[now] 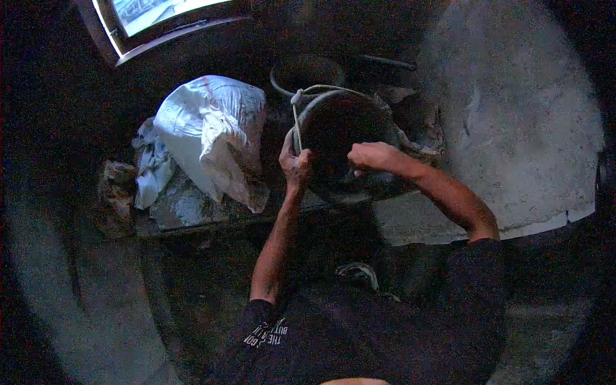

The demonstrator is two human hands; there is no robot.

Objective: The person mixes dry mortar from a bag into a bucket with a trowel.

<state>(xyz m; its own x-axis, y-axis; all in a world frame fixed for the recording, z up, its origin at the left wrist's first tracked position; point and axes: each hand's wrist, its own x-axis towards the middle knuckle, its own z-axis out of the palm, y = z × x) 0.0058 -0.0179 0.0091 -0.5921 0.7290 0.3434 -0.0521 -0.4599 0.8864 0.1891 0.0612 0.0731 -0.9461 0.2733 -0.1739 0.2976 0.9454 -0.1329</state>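
Observation:
A dark bucket [321, 108] with a pale rope handle [296, 122] stands in front of me, its mouth facing up at me. My left hand [296, 162] grips the bucket's left rim, the thumb on the near side and the rope running down to it. Over the right part of the opening, my right hand [372, 158] is closed in a fist. Whatever those fingers hold, if anything, is hidden in shadow. The inside of the bucket is too dark to make out.
Left of the bucket sits a bulky white sack [208, 122] on a ledge. Behind it is a second dark bucket [307, 72]. A grey slab or wall surface [513, 128] takes up the right side. A bright window [160, 16] is at the upper left.

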